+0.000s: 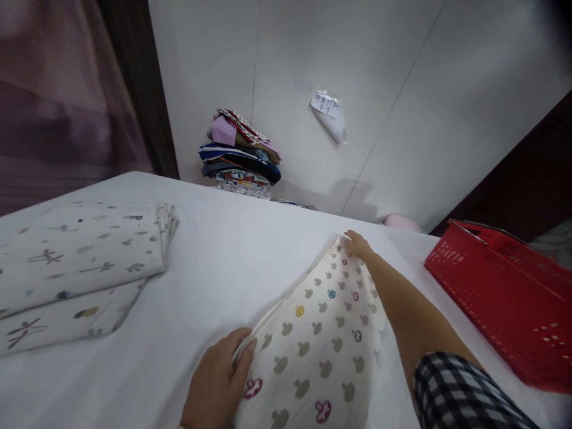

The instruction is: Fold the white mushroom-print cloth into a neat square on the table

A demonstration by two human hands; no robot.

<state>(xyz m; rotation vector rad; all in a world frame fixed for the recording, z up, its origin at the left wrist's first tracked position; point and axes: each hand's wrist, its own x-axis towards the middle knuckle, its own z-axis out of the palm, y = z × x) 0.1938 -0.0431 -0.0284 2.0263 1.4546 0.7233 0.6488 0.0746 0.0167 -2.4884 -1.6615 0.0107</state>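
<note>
A white cloth (325, 333) printed with grey and coloured mushroom shapes is stretched between both hands above the white-covered table (223, 250). Low in the view, my left hand (218, 378) is closed on the near left edge of this cloth, thumb on top. At its far corner, my right hand (356, 244) pinches the fabric with the arm reaching forward. The cloth's near end runs out of the bottom of the view.
At the left lies a folded white cloth (89, 250) with plant prints. A red plastic basket (496, 298) stands at the right. Beyond the table is a stack of folded fabrics (241, 155) against the wall. A paper in a plastic sleeve (328, 113) hangs there.
</note>
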